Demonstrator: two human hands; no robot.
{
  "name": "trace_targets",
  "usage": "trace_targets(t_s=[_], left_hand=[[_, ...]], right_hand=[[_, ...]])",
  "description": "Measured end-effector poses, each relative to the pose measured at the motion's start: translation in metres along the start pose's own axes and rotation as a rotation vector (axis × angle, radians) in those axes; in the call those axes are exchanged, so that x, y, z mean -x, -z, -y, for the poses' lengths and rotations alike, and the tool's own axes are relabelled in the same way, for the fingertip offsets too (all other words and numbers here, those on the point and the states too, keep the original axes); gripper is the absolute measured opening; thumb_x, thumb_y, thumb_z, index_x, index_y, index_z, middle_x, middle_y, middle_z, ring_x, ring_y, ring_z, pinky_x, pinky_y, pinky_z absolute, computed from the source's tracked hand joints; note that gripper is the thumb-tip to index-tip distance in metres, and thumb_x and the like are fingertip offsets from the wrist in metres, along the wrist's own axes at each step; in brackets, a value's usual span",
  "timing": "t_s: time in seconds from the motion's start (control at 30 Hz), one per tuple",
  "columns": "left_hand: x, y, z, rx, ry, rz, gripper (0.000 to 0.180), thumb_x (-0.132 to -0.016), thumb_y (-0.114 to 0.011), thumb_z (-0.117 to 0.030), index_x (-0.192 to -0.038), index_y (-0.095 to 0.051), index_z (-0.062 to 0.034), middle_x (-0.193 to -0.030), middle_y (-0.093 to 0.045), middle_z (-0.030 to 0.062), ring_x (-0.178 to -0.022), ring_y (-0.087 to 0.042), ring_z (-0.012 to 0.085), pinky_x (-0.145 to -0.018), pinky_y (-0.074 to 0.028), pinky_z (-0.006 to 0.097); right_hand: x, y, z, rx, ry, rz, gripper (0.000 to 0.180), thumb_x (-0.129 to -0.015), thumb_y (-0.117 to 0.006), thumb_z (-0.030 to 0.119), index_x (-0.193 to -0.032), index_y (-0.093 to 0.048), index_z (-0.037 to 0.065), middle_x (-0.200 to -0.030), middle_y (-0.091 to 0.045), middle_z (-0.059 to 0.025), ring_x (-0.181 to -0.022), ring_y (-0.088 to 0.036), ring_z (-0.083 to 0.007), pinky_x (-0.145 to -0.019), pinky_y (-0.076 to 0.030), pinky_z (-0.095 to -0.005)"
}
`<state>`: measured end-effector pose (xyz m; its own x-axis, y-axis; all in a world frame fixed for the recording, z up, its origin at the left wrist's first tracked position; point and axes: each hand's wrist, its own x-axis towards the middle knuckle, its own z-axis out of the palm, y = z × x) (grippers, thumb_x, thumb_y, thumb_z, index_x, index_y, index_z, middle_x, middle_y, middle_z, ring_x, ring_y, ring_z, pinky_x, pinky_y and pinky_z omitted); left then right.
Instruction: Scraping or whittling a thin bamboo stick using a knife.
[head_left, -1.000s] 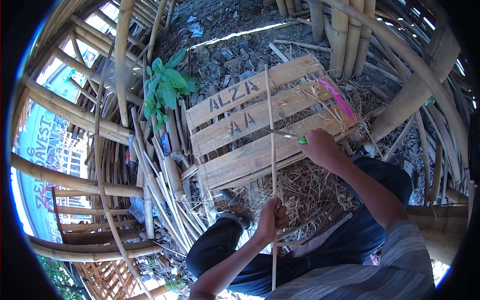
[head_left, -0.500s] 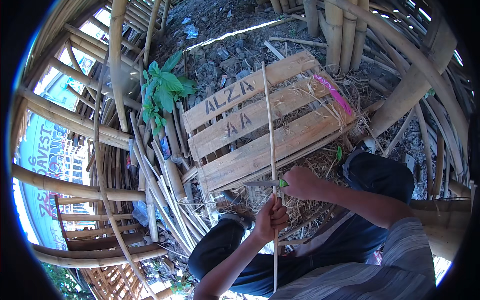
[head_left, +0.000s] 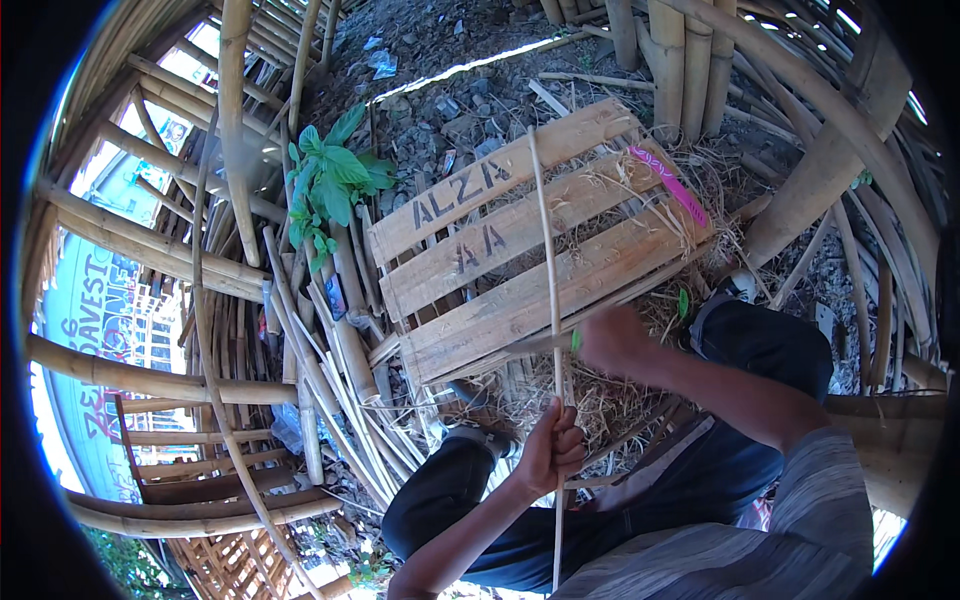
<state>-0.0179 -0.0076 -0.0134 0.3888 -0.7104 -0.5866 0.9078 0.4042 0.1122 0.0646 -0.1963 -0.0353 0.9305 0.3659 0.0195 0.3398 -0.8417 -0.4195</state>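
Note:
A long thin bamboo strip (head_left: pixel 546 225) runs from over the slatted wooden crate (head_left: pixel 480 250) down past my lap. My left hand (head_left: pixel 552 447) is wrapped round its lower part, thumb pointing up along it. Just above, my right hand (head_left: pixel 618 342) is closed, slightly blurred, on the green handle of a knife (head_left: pixel 545 344). The blade reaches leftward across the strip and looks smeared by motion; whether it bites into the strip I cannot tell. Pale shavings (head_left: pixel 610 410) lie in a heap below my right hand and between my legs.
Split bamboo sticks (head_left: pixel 335 400) lean in a bundle left of the crate, beside a leafy green plant (head_left: pixel 330 170). A pink band (head_left: pixel 668 183) lies at the crate's right end. Thick bamboo poles (head_left: pixel 690 70) stand behind, and a bamboo lattice wall (head_left: pixel 160 370) rises on the left.
My right hand and the knife have moved a little up the strip, away from my left hand. My left hand keeps its grip, and the strip has shifted slightly right.

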Motion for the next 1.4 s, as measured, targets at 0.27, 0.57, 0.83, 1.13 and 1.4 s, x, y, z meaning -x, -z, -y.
trace_targets(t_s=[0.27, 0.57, 0.83, 1.13, 1.4], left_hand=[[0.000, -0.010, 0.006, -0.118, -0.066, -0.185, 0.041, -0.096, -0.030, -0.046, -0.065, -0.029, -0.0187, -0.050, -0.018, -0.0075, -0.038, -0.016, 0.0047, -0.034, -0.011, 0.021], [0.006, -0.013, 0.011, -0.116, -0.057, -0.181, 0.042, -0.096, -0.031, -0.046, -0.065, -0.029, -0.0185, -0.050, -0.018, -0.0073, -0.038, -0.015, 0.0047, -0.033, -0.012, 0.022], [0.006, -0.016, 0.010, -0.102, -0.072, -0.161, 0.041, -0.097, -0.031, -0.044, -0.065, -0.029, -0.0181, -0.050, -0.018, -0.0076, -0.039, -0.015, 0.0047, -0.035, -0.011, 0.021], [0.002, -0.025, 0.003, -0.179, -0.108, -0.214, 0.041, -0.096, -0.033, -0.044, -0.064, -0.028, -0.0193, -0.050, -0.019, -0.0082, -0.038, -0.017, 0.0045, -0.035, -0.012, 0.021], [0.000, -0.024, 0.012, -0.159, -0.068, -0.210, 0.040, -0.096, -0.033, -0.044, -0.065, -0.030, -0.0186, -0.050, -0.018, -0.0077, -0.039, -0.016, 0.0049, -0.035, -0.012, 0.022]], right_hand=[[0.000, 0.000, 0.002, -0.031, -0.137, 0.089, 0.017, -0.066, -0.061, 0.022, -0.059, -0.064, 0.006, -0.057, -0.060, -0.0165, -0.055, -0.062, -0.0304, -0.055, -0.050, -0.0410], [-0.001, 0.000, 0.010, 0.006, -0.017, 0.023, 0.019, -0.070, -0.056, 0.020, -0.063, -0.066, 0.005, -0.059, -0.062, -0.0158, -0.057, -0.064, -0.0287, -0.056, -0.052, -0.0403], [-0.008, 0.004, -0.008, 0.064, -0.075, -0.022, 0.021, -0.071, -0.057, 0.022, -0.063, -0.066, 0.005, -0.059, -0.062, -0.0156, -0.056, -0.064, -0.0282, -0.057, -0.052, -0.0403], [-0.006, 0.001, 0.002, 0.050, -0.068, -0.116, 0.021, -0.074, -0.055, 0.022, -0.064, -0.066, 0.007, -0.061, -0.063, -0.0141, -0.057, -0.064, -0.0282, -0.056, -0.052, -0.0404], [0.004, 0.004, -0.002, 0.097, -0.029, -0.134, 0.021, -0.067, -0.063, 0.026, -0.064, -0.066, 0.006, -0.055, -0.060, -0.0145, -0.053, -0.062, -0.0290, -0.054, -0.051, -0.0399]])
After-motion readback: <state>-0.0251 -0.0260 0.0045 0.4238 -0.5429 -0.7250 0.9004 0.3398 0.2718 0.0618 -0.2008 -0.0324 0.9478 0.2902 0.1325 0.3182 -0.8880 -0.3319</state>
